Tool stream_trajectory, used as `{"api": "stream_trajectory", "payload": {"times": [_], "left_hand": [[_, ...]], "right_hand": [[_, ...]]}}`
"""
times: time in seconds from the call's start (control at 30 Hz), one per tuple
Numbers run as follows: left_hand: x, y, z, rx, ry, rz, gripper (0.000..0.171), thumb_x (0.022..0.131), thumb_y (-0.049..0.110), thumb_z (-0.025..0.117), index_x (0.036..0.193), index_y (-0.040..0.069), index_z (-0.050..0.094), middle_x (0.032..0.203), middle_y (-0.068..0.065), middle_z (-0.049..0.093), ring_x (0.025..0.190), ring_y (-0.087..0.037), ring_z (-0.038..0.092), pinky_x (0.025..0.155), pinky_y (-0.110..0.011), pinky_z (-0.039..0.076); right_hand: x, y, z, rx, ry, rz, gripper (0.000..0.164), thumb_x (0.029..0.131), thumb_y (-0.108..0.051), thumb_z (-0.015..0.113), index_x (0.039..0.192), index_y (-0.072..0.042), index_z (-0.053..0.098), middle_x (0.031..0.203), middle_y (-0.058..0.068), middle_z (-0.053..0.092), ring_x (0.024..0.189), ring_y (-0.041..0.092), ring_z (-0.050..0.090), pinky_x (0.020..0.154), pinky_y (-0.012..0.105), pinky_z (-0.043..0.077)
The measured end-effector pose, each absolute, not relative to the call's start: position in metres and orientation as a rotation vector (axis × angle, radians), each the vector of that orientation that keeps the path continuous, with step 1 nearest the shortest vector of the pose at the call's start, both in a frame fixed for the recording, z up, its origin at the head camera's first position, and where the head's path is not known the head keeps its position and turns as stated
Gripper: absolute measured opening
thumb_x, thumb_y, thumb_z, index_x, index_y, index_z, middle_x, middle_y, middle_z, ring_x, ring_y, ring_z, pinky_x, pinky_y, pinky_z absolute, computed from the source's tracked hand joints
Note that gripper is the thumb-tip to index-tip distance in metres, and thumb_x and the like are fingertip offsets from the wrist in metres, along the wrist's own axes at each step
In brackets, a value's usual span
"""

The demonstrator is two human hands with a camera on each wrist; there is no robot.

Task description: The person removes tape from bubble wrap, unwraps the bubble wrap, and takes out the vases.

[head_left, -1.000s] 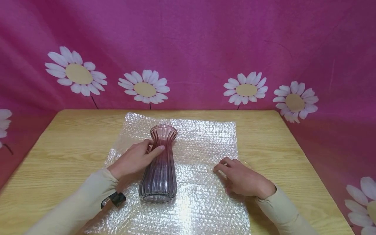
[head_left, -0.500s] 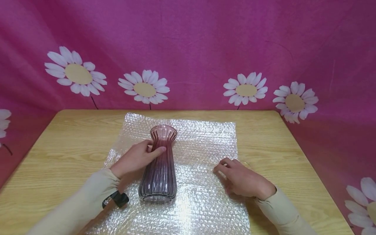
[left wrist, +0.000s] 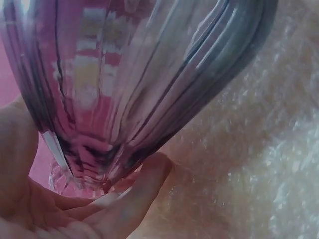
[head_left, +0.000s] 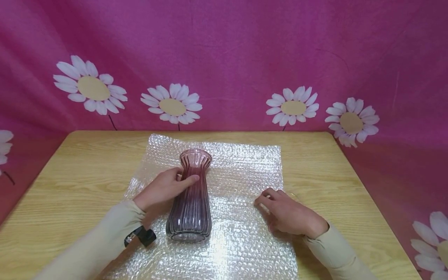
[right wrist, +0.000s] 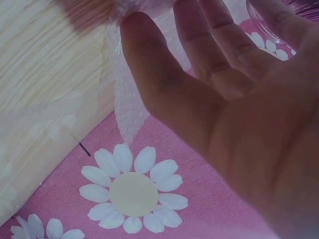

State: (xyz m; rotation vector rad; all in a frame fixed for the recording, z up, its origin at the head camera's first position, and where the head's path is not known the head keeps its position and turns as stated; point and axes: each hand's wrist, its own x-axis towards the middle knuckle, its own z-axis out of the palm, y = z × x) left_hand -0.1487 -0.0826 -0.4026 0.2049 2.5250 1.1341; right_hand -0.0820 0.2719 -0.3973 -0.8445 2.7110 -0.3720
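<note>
A ribbed glass vase (head_left: pixel 190 206), pink at the mouth and grey-purple at the base, lies over bubble wrap (head_left: pixel 241 171) with its mouth facing the far side. My left hand (head_left: pixel 164 188) grips it just below the neck, thumb on top and fingers round the left side. The left wrist view shows fingers curled at the narrow part of the vase (left wrist: pixel 119 89). Near the right edge of the wrap rests my right hand (head_left: pixel 288 212), fingers loosely bent. In the right wrist view its fingertips touch bubble wrap (right wrist: pixel 130 99), with nothing visibly pinched.
A wooden table (head_left: pixel 322 171) carries the sheet. Partly behind the right hand lies a small clear, yellowish curved thing (head_left: pixel 293 195), too hidden to identify. A pink cloth (head_left: pixel 231 58) with large daisies hangs behind and beside the table. A black strap device (head_left: pixel 141 236) is on the left wrist.
The left wrist has shifted slightly right, and the vase has moved a touch the same way in its grip. My right hand and the bubble wrap stay as they were.
</note>
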Motion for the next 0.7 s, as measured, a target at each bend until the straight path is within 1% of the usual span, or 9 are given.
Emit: {"api": "stream_trajectory", "payload": {"times": [0.17,0.27,0.4,0.5,0.6,0.7], "left_hand": [[-0.152,-0.083,-0.407,0.204,2.427,1.227,0.073,0.098,0.059,0.062,0.139,-0.001,0.056,0.123,-0.021,0.071,0.105,-0.026,0.073,0.092,-0.044,0.063],[-0.153,-0.083,-0.412,0.210,2.342,1.311,0.069,0.100,0.054,0.061,0.140,-0.002,0.055,0.126,-0.022,0.070,0.106,-0.027,0.074,0.094,-0.044,0.064],[-0.153,-0.080,-0.417,0.172,2.147,1.491,0.066,0.101,0.049,0.062,0.143,-0.001,0.052,0.131,-0.023,0.067,0.109,-0.028,0.073,0.099,-0.045,0.062],[-0.152,-0.078,-0.420,0.101,1.989,1.617,0.065,0.100,0.046,0.063,0.145,0.001,0.049,0.132,-0.023,0.067,0.110,-0.027,0.073,0.102,-0.045,0.060],[-0.151,-0.076,-0.422,0.055,1.897,1.691,0.062,0.100,0.044,0.064,0.144,0.002,0.049,0.131,-0.021,0.067,0.108,-0.026,0.073,0.102,-0.044,0.060],[-0.150,-0.076,-0.424,0.054,1.847,1.732,0.061,0.101,0.041,0.063,0.145,0.002,0.048,0.130,-0.021,0.067,0.108,-0.025,0.072,0.102,-0.044,0.060]], "right_hand": [[-0.082,0.272,-0.398,-0.858,2.720,-0.381,0.060,0.076,0.007,0.081,0.129,-0.017,0.063,0.128,0.005,0.059,0.111,0.021,0.055,0.091,0.040,0.059],[-0.082,0.273,-0.399,-0.864,2.724,-0.377,0.060,0.076,0.008,0.080,0.128,-0.018,0.063,0.128,0.005,0.059,0.111,0.021,0.055,0.091,0.040,0.059],[-0.082,0.273,-0.399,-0.857,2.717,-0.383,0.060,0.076,0.008,0.080,0.128,-0.018,0.063,0.129,0.005,0.058,0.110,0.021,0.054,0.090,0.040,0.059],[-0.082,0.273,-0.399,-0.849,2.712,-0.387,0.060,0.077,0.008,0.080,0.128,-0.018,0.063,0.129,0.005,0.058,0.110,0.021,0.054,0.090,0.040,0.059],[-0.082,0.272,-0.399,-0.837,2.713,-0.382,0.061,0.076,0.008,0.080,0.128,-0.019,0.062,0.129,0.005,0.057,0.110,0.021,0.054,0.090,0.040,0.059],[-0.082,0.271,-0.398,-0.813,2.708,-0.384,0.061,0.077,0.008,0.080,0.128,-0.020,0.062,0.130,0.005,0.057,0.112,0.022,0.053,0.091,0.042,0.059]]}}
